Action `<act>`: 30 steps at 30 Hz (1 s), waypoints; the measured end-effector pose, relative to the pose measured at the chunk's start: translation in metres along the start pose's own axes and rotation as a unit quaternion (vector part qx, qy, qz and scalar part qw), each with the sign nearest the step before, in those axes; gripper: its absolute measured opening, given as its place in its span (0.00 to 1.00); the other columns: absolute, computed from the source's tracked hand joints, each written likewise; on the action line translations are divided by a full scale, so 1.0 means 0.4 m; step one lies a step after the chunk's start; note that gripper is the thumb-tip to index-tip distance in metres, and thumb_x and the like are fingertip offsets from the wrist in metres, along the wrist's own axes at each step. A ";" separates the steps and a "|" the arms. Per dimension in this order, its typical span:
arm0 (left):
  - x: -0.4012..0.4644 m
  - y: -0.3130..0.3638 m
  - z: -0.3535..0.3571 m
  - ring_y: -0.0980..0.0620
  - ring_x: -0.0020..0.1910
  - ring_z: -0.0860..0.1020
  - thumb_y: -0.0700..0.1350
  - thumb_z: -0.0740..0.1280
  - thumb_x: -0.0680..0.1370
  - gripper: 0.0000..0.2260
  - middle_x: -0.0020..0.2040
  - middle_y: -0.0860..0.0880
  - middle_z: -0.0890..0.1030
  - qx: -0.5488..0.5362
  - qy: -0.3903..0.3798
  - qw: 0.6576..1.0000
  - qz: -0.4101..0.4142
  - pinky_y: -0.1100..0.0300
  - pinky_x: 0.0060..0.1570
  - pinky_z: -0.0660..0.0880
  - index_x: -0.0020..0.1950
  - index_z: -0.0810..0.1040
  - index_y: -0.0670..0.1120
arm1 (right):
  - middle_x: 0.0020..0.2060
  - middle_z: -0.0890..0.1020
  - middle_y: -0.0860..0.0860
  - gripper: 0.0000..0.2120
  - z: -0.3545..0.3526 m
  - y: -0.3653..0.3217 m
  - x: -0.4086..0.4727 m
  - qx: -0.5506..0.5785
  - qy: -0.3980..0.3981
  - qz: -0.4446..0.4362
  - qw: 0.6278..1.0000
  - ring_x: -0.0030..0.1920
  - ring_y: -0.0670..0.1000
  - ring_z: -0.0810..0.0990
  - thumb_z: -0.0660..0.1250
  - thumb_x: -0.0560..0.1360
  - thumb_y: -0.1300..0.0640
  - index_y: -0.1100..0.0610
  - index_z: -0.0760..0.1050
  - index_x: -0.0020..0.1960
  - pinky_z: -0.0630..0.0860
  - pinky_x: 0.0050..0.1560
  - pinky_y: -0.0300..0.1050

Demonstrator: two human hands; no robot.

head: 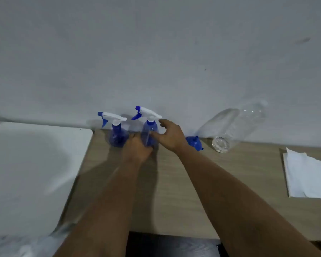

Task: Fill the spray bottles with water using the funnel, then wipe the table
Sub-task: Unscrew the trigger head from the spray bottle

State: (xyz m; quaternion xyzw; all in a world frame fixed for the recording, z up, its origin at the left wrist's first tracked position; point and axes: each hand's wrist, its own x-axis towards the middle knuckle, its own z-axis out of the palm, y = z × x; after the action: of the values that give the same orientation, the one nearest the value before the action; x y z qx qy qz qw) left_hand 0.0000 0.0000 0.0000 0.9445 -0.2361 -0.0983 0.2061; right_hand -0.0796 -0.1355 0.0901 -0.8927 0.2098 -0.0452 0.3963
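Two blue spray bottles with white trigger heads stand at the back of the wooden table (174, 191), against the wall. My left hand (136, 149) grips the base of the right spray bottle (150, 127). My right hand (170, 135) touches that bottle's side near the neck, fingers spread. The left spray bottle (117, 134) stands free beside them. A blue funnel (194, 143) lies on the table just right of my right wrist. A clear plastic water bottle (235, 127) leans tilted against the wall further right.
A white folded cloth (305, 175) lies at the table's right edge. A white surface (30, 173) adjoins the table on the left. A dark object (174, 245) sits below the table's front edge. The grey wall runs right behind the bottles.
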 end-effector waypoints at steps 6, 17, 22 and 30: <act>-0.013 0.067 -0.038 0.47 0.54 0.79 0.42 0.67 0.79 0.16 0.57 0.47 0.81 -0.199 0.057 0.977 -0.051 0.56 0.54 0.73 0.67 0.73 0.46 | 0.56 0.83 0.48 0.24 0.074 0.012 0.052 0.136 0.021 0.004 0.990 0.52 0.48 0.81 0.77 0.76 0.52 0.55 0.76 0.69 0.79 0.52 0.40; -0.187 0.153 -0.042 0.47 0.50 0.78 0.52 0.64 0.79 0.14 0.50 0.47 0.80 -0.344 -0.003 0.939 -0.028 0.55 0.47 0.79 0.58 0.74 0.43 | 0.45 0.83 0.42 0.13 0.010 0.023 -0.138 0.169 0.094 0.026 0.981 0.44 0.32 0.81 0.77 0.76 0.57 0.55 0.79 0.58 0.75 0.44 0.27; -0.325 0.265 -0.052 0.46 0.53 0.81 0.54 0.74 0.68 0.21 0.54 0.47 0.82 -0.364 -0.020 0.930 -0.046 0.50 0.53 0.78 0.57 0.76 0.48 | 0.45 0.86 0.49 0.11 -0.082 0.048 -0.283 0.144 0.107 0.044 0.983 0.46 0.45 0.85 0.76 0.76 0.54 0.58 0.83 0.57 0.76 0.45 0.36; -0.454 0.398 -0.033 0.53 0.49 0.81 0.63 0.66 0.67 0.22 0.50 0.56 0.82 -0.311 -0.062 0.948 0.036 0.55 0.51 0.77 0.57 0.75 0.54 | 0.43 0.84 0.45 0.11 -0.220 0.152 -0.423 0.168 0.124 0.045 0.977 0.42 0.38 0.82 0.78 0.74 0.58 0.52 0.79 0.52 0.75 0.43 0.33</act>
State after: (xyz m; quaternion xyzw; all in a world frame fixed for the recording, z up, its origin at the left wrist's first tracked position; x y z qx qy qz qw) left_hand -0.2188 -0.0352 0.0972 0.8163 -0.2403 -0.2176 0.4781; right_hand -0.2756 -0.1631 0.1205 -0.7907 0.2865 -0.1721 0.5129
